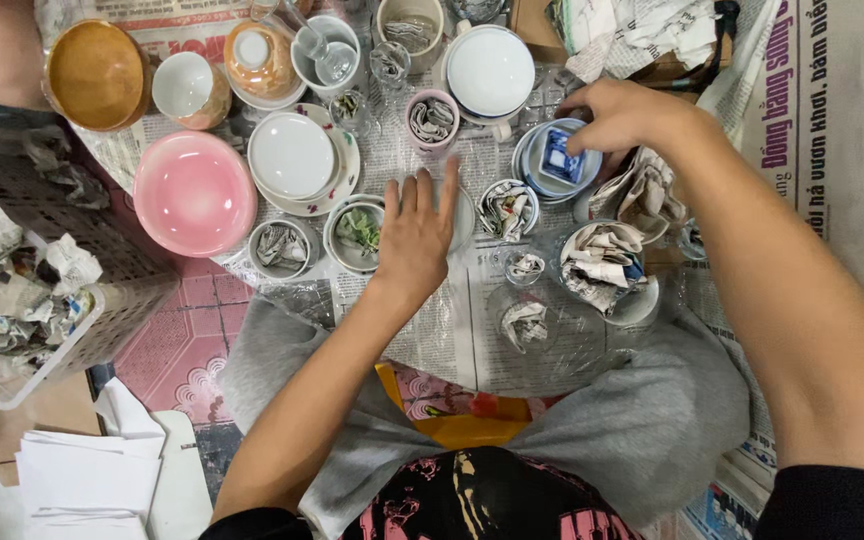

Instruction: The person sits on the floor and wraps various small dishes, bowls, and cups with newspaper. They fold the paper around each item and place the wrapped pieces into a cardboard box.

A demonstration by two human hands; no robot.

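My left hand [417,235] lies flat, fingers together, over a small glass dish on the newspaper-covered floor, between a paper-stuffed cup [357,232] and another stuffed cup [508,208]. My right hand [620,115] reaches further out, its fingertips touching the rim of a blue-and-white bowl [555,160] that holds a small square blue dish. It grips nothing that I can see.
Many dishes surround the hands: a pink plate [194,192], white plates [292,155], a white lidded bowl [490,70], an amber bowl [97,75], several paper-stuffed cups and glasses. A plastic basket of crumpled paper [22,290] stands at left, white sheets [87,475] below it.
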